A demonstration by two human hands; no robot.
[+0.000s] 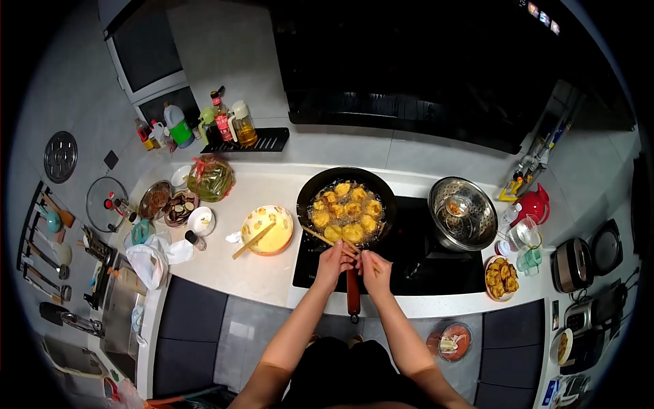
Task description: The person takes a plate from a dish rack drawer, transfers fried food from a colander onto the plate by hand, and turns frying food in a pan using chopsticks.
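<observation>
Golden fritters [354,208] are sitting in bubbling oil inside the dark frying pan [304,204], which is resting on the black cooktop [409,264] and serving as the centre of the clock here. At about half past six, just off the near rim, the left hand [333,265] is curling its fingers inward in a close pinch on the wooden chopsticks [320,236]; at five o'clock the right hand [374,270] is likewise closing its fingertips on them, leaving little gap. Which hand is gripping which stick, one cannot tell. Both hands are staying outside the rim, probably because the oil is hot, while the sticks' length is letting the tips reach toward the food. The pan's handle [353,294] is pointing to six o'clock between the wrists, and neither hand appears to be gripping it. Near half past eight, a patterned bowl [272,253] is holding yellow batter, with a wooden utensil [253,240] lying across it, presumably parked there to keep drips off the counter [262,180]. A steel colander [441,218] is standing at three o'clock, and toward four o'clock a plate [504,298] is carrying browned pieces [502,276], seemingly placed within easy reach of the right arm
</observation>
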